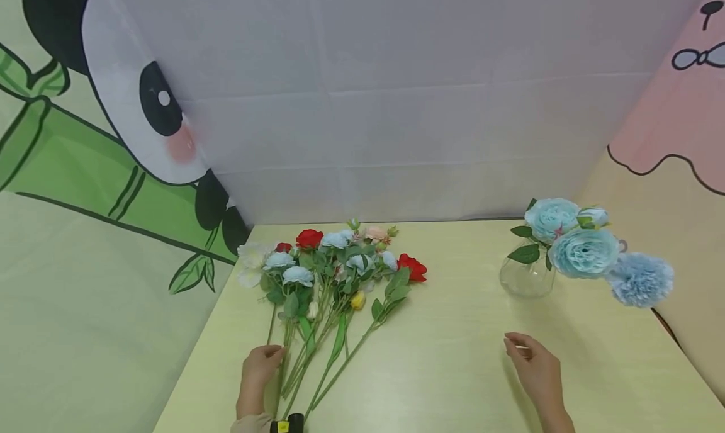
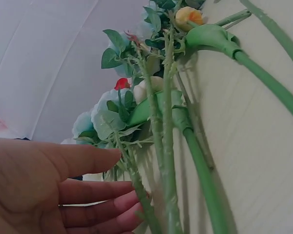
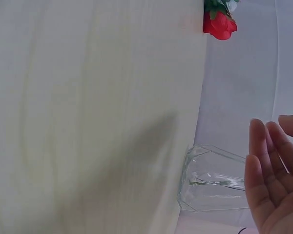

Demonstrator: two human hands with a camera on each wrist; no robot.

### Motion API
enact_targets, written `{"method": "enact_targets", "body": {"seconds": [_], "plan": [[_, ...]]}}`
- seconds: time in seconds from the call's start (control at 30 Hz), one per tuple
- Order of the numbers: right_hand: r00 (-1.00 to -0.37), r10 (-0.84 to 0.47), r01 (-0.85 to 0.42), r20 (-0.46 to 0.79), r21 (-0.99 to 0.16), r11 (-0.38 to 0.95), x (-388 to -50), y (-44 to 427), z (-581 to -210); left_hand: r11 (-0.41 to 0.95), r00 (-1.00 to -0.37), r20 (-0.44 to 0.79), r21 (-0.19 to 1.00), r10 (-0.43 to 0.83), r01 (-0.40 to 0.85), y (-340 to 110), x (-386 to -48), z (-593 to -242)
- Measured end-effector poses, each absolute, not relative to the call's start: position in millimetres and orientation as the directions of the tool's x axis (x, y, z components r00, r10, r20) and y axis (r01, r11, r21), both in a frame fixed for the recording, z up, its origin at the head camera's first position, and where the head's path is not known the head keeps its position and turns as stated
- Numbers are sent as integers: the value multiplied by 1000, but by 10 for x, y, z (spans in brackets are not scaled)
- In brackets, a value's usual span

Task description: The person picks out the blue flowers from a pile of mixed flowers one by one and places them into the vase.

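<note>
Artificial flowers with long green stems [image 1: 331, 332] lie in a spread bunch on the left of the table, with red, blue, yellow and pale heads. My left hand [image 1: 259, 373] is beside the leftmost stems; in the left wrist view the left hand [image 2: 78, 190] has its fingers extended near a stem [image 2: 134, 180], and whether they touch it I cannot tell. My right hand [image 1: 535, 373] hangs above the table with relaxed fingers, holding nothing. Beyond it stands a clear glass vase [image 1: 523, 281] with blue flowers [image 1: 584, 252] leaning right. The right wrist view shows the vase [image 3: 210, 190] behind the right hand [image 3: 278, 185].
A black object with a yellow label [image 1: 281, 426] is at the bottom edge near my left forearm. The pale table [image 1: 442, 357] ends at a white cloth backdrop [image 1: 396, 124], with cartoon-printed cloth on both sides.
</note>
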State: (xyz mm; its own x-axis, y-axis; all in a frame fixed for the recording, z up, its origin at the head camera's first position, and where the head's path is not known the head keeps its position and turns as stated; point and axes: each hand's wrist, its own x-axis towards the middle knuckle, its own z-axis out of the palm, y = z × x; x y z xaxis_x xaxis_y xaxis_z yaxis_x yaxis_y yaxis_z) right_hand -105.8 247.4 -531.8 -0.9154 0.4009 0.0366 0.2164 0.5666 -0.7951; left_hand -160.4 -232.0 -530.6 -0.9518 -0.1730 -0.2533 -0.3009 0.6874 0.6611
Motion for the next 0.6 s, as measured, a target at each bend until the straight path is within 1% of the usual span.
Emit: {"method": "enact_targets", "body": {"seconds": [0.13, 0.37, 0.5, 0.6], "plan": [[-909, 413, 209, 56, -796, 568, -1057, 2453, -5340, 703, -949, -259, 641, -177, -307, -2284, -1626, -5329], [-867, 481, 195, 126, -804, 562, -1059, 2476, -5376, 739, -965, -196, 621, -175, -260, -2216, -1644, -5361], [-860, 489, 180, 144, -812, 555, -1046, 2492, -5394, 727, -966, -173, 636, -192, -258, -2190, -1636, -5386], [-861, 490, 191, 132, -810, 554, -1030, 2511, -5411, 705, -962, -153, 656, -225, -269, -2176, -1630, -5403]]}}
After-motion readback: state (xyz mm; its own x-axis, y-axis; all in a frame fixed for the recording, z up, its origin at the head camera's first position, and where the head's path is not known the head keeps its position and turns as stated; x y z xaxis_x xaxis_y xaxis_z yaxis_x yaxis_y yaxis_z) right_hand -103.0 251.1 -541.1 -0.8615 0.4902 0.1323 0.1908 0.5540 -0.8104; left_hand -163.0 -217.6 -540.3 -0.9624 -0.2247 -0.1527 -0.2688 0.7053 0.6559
